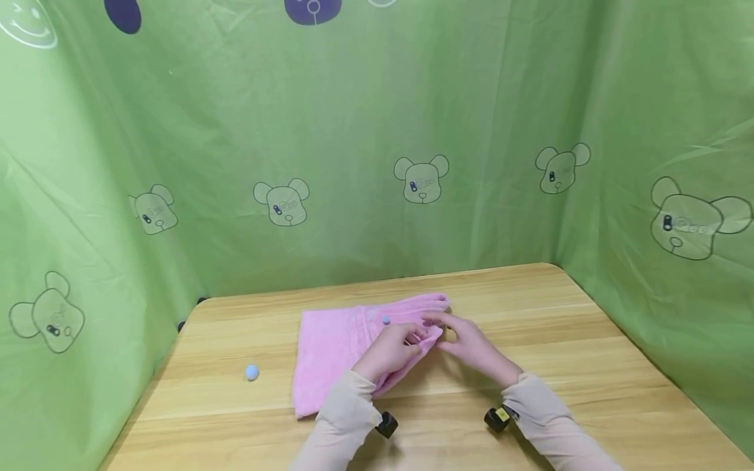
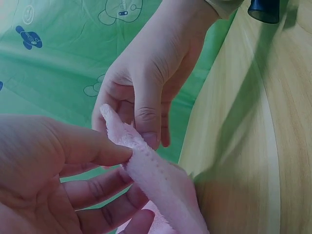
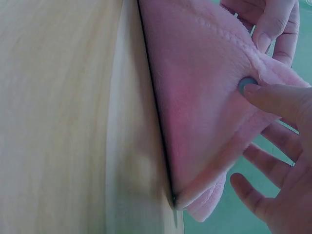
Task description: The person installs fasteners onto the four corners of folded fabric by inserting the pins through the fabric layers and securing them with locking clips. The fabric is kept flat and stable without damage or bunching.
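A folded pink fleecy cloth (image 1: 330, 353) lies on the table; whether it is a garment cannot be told. My left hand (image 1: 391, 350) pinches its raised right edge between thumb and fingers, as the left wrist view also shows. Facing it, my right hand (image 1: 471, 343) holds the same edge, its thumb pressed on a round grey-blue button (image 3: 247, 85) at the cloth and its other fingers spread behind. Another small blue-grey round piece (image 1: 385, 320) sits on the cloth just beyond the left hand.
A light blue ball (image 1: 252, 372) rests on the wooden table (image 1: 565, 353), left of the cloth. Green curtains (image 1: 353, 216) printed with bear heads hang behind the table and at both sides. Black wrist devices (image 1: 497, 418) hang under both sleeves.
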`<action>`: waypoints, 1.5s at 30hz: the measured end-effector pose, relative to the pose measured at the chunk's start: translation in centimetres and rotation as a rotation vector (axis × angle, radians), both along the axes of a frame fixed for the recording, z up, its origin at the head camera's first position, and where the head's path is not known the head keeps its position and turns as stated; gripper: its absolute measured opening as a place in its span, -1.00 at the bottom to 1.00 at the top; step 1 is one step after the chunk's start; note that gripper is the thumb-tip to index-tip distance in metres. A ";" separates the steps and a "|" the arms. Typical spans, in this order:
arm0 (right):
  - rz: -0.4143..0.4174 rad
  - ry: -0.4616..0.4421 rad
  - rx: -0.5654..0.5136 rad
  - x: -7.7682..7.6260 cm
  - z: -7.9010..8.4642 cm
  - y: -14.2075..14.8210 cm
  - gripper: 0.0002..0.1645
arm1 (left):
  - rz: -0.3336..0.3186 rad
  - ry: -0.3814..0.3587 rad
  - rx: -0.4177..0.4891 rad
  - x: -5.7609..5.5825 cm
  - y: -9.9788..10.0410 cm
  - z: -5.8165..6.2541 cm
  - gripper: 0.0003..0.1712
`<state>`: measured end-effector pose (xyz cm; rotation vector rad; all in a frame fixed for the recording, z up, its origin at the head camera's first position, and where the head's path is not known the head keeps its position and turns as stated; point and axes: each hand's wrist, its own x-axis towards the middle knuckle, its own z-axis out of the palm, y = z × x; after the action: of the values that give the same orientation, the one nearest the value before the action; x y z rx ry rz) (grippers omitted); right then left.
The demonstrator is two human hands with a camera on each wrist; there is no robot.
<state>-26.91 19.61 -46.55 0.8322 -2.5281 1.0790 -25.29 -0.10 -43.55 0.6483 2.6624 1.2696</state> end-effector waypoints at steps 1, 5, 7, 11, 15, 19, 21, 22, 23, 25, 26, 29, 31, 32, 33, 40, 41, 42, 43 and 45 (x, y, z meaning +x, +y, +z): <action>-0.005 -0.011 0.006 0.0 0.0 0.0 -0.33 | 0.000 -0.003 0.003 0.0 0.0 0.1 -0.75; -0.023 -0.027 0.015 0.1 0.2 0.0 -0.49 | -0.005 0.009 0.010 0.1 0.2 0.3 -0.78; -0.026 -0.021 0.022 0.1 0.2 0.0 -0.58 | -0.008 0.022 0.006 0.3 0.2 0.5 -0.80; -0.023 -0.004 0.047 0.0 0.1 0.0 -0.69 | -0.013 0.093 -0.039 0.5 0.2 0.8 -0.84; -0.010 0.029 0.041 -0.2 0.0 0.0 -0.73 | -0.006 0.122 -0.055 0.5 0.0 0.9 -0.88; 0.013 0.087 0.024 -0.4 0.0 0.1 -0.75 | -0.005 0.105 -0.030 0.4 -0.8 1.3 -0.81; 0.021 0.099 0.022 -0.4 0.0 0.1 -0.75 | -0.010 0.114 -0.031 0.5 -1.5 1.7 -0.75; 0.023 0.101 0.022 -0.4 -0.1 0.2 -0.75 | -0.011 0.126 -0.041 0.5 -2.0 2.0 -0.74; 0.022 0.100 0.025 -0.4 -0.2 0.2 -0.75 | -0.010 0.144 -0.054 0.5 -2.5 2.3 -0.75; 0.025 0.107 0.029 -0.5 -0.3 0.2 -0.76 | -0.007 0.191 -0.074 0.6 -3.8 2.8 -0.75; 0.028 0.113 0.031 -0.5 -0.4 0.2 -0.77 | -0.003 0.213 -0.078 0.7 -4.6 3.1 -0.76; 0.033 0.123 0.027 -0.6 -0.4 0.1 -0.77 | 0.031 0.268 -0.071 0.7 -7.2 3.8 -0.76; 0.038 0.123 0.021 -0.6 -0.5 0.1 -0.77 | 0.073 0.290 -0.062 0.8 -9.1 4.1 -0.76; 0.039 0.118 0.018 -0.6 -0.4 0.1 -0.77 | 0.100 0.294 -0.064 0.8 -10.1 4.2 -0.77; 0.041 0.110 0.018 -0.6 -0.5 0.0 -0.77 | 0.125 0.294 -0.070 0.9 -11.1 4.3 -0.77; 0.034 0.069 0.023 -0.4 -0.6 0.3 -0.78 | 0.254 0.181 -0.193 0.9 -18.7 4.1 -0.81; 0.033 0.071 0.021 -0.4 -0.6 0.3 -0.78 | 0.267 0.162 -0.207 0.9 -19.8 4.0 -0.81; 0.032 0.074 0.018 -0.4 -0.6 0.3 -0.78 | 0.282 0.143 -0.220 1.0 -20.8 4.0 -0.81; 0.033 0.075 0.017 -0.4 -0.6 0.4 -0.78 | 0.297 0.125 -0.226 1.0 -21.7 3.8 -0.81; 0.038 0.072 0.016 -0.3 -0.6 0.4 -0.78 | 0.321 0.094 -0.237 1.1 -23.4 3.6 -0.79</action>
<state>-27.16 20.02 -47.17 0.9099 -2.4746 1.0225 -24.14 -23.55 -39.97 0.2619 3.0229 0.9789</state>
